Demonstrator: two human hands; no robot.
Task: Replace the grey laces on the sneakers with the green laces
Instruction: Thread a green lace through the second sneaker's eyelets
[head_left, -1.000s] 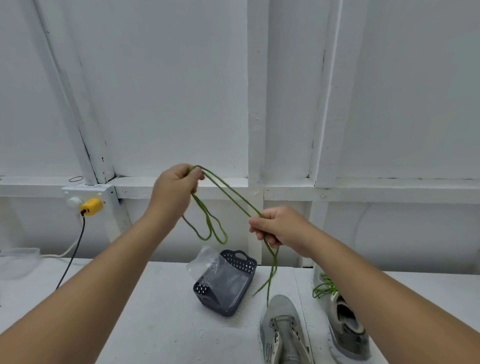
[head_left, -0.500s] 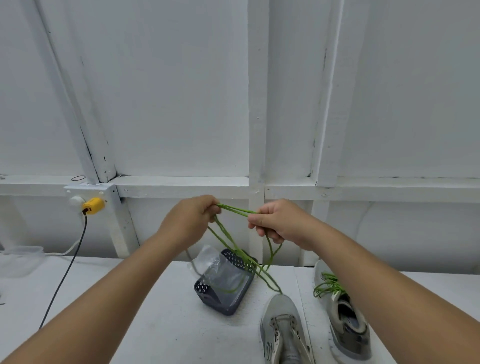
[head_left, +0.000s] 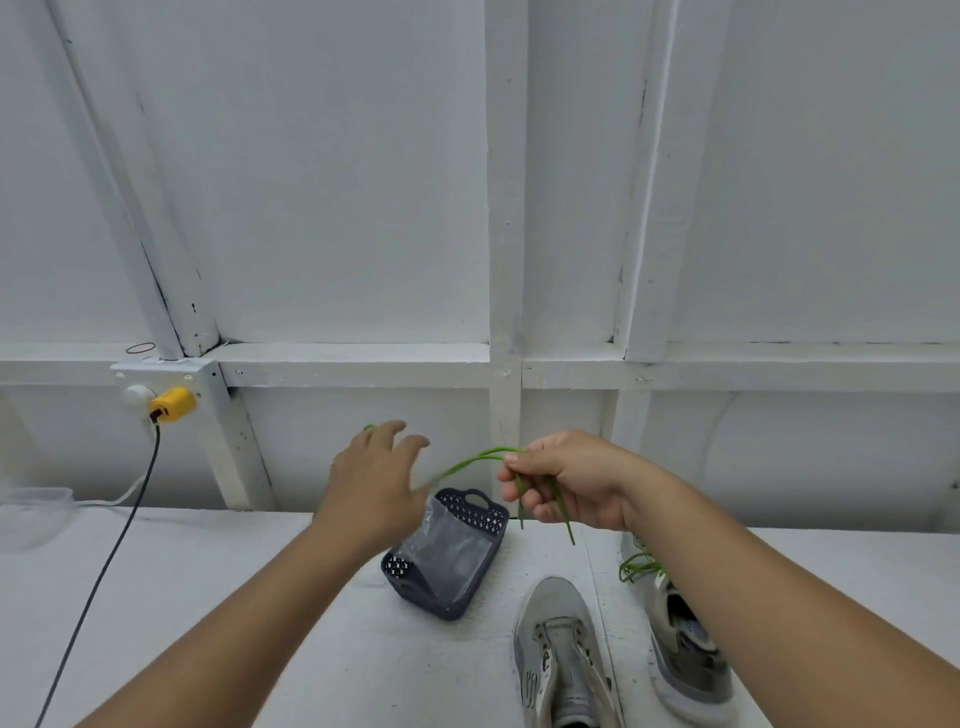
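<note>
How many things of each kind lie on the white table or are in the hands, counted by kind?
Grey mesh sneakers: 2, left one and right one
Thin green laces: 2, one held and one on the right sneaker
Dark blue perforated plastic basket: 1
Clear plastic bag: 1
Total: 6
</note>
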